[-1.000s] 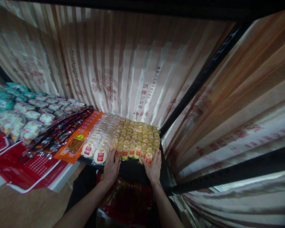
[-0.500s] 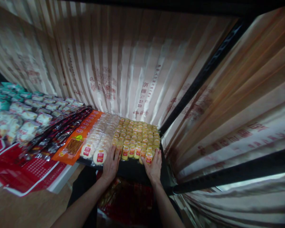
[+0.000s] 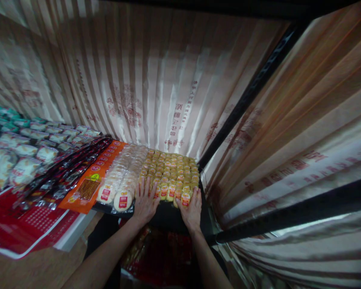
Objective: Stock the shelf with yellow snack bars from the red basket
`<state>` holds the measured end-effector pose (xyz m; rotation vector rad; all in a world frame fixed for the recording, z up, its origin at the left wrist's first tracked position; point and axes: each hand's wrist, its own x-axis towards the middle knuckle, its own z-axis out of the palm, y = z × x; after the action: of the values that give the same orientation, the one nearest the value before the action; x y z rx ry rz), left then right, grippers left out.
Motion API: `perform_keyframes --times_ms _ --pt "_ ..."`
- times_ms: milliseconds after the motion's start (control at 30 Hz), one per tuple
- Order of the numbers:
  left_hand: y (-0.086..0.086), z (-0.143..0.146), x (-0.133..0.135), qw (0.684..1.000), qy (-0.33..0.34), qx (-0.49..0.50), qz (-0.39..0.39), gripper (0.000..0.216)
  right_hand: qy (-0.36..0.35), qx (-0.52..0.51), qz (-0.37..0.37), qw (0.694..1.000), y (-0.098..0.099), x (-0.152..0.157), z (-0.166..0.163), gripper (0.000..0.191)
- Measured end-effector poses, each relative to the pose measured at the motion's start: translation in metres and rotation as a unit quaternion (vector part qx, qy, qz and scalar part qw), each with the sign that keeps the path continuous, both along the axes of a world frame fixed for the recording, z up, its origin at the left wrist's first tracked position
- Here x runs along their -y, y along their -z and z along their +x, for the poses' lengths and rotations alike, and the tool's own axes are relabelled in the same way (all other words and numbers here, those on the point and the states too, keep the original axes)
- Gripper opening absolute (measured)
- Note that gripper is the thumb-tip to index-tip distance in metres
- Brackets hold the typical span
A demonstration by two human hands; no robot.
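Rows of small yellow-wrapped snack packs (image 3: 171, 168) stand close together on a dark shelf (image 3: 168, 216). My left hand (image 3: 146, 202) lies with its fingers spread against the front left of these rows, partly covering them. At the front right corner, my right hand (image 3: 191, 210) has its thumb and fingers on either side of a yellow snack pack (image 3: 185, 198) with a red label. Left of the yellow rows are two rows of round white biscuits in clear wrap (image 3: 122, 200), close beside my left hand.
An orange snack bag (image 3: 90, 186), dark shiny packets (image 3: 63, 172), white packets (image 3: 25, 170) and green packets (image 3: 10, 116) continue leftward. Pleated printed curtains (image 3: 156, 80) hang behind and at right. A dark metal post (image 3: 243, 104) rises at the right. Red packaging (image 3: 33, 224) hangs at the front left.
My left hand has moved from the left edge of the yellow rows onto their front, fingers now spread wider. My right hand stays at the right corner. The view has shifted slightly.
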<state>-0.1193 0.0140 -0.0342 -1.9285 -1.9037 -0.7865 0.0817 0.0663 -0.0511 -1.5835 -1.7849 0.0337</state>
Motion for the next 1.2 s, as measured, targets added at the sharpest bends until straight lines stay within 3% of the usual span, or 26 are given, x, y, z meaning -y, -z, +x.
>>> perform_keyframes --times_ms 300,800,1033,1200 --pt "-0.001 0.003 -0.006 0.999 -0.014 -0.013 -0.041 0.056 0.01 0.029 0.015 0.999 0.007 0.001 0.0 0.092" --pt "-0.002 0.003 -0.001 1.0 0.021 -0.011 0.012 0.05 0.023 -0.013 0.023 0.999 0.003 0.005 0.001 0.092" --pt "-0.001 0.002 0.003 0.998 0.054 -0.01 0.037 0.046 0.007 -0.087 0.049 0.995 -0.011 0.016 0.001 0.067" --pt "0.002 0.008 0.029 0.989 0.136 -0.035 0.042 0.044 0.009 -0.092 0.063 0.994 -0.007 0.04 0.006 0.044"
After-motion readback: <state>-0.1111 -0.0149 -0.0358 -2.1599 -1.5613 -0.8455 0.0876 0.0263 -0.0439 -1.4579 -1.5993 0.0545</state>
